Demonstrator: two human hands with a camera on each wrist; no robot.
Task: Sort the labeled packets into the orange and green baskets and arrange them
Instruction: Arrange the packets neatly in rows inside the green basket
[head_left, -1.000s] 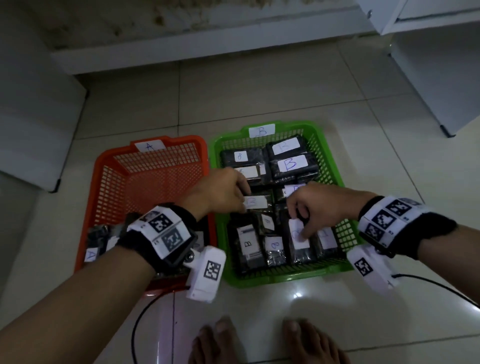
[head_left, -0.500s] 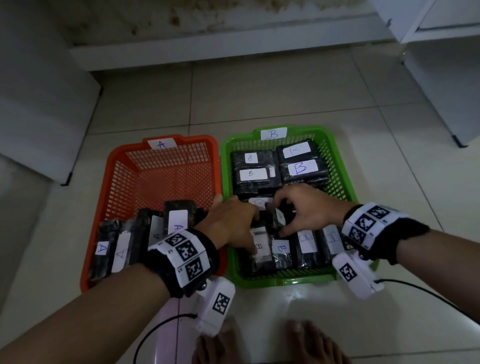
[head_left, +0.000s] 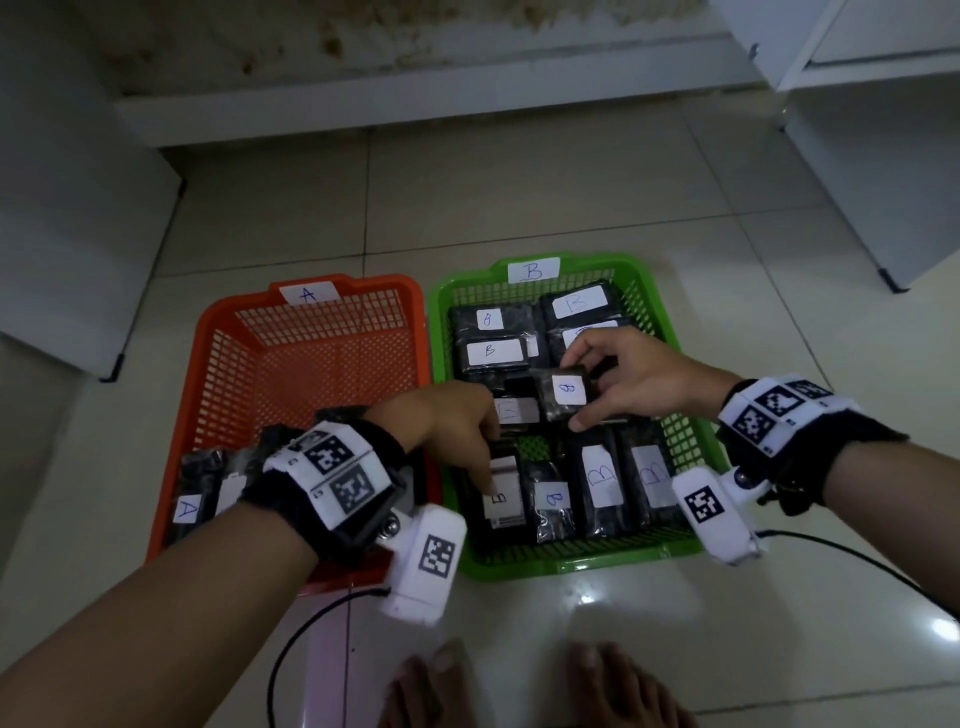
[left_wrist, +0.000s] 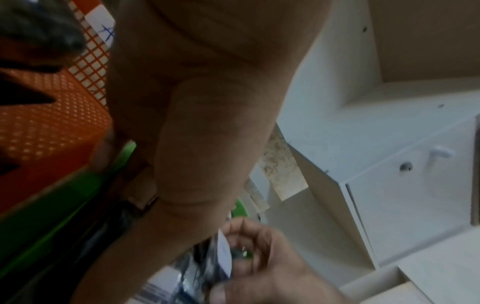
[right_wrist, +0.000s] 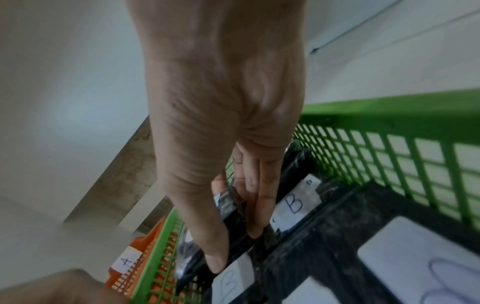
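Note:
The orange basket (head_left: 311, 332), tagged A, stands on the left with A packets (head_left: 189, 506) at its near end. To its right, the green basket (head_left: 571, 564), tagged B, holds several black B packets. My right hand (head_left: 608, 387) pinches one B packet (head_left: 563, 395) between thumb and fingers, a little above the basket's middle. The right wrist view shows that packet (right_wrist: 231, 214) on edge in the fingers. My left hand (head_left: 457, 426) reaches across the orange rim, its index finger lying straight on the near-left B packet (head_left: 501, 499). Its other fingers are hidden.
Both baskets sit on a glossy tiled floor. White cabinets stand at the left (head_left: 78, 208) and right (head_left: 883, 156), a low white ledge (head_left: 415, 104) at the back. Bare feet (head_left: 431, 686) and a black cable (head_left: 291, 639) are just in front of the baskets.
My right hand has lifted a B packet from the middle of the green basket and turned its label up. The left hand has slid toward the near-left packet.

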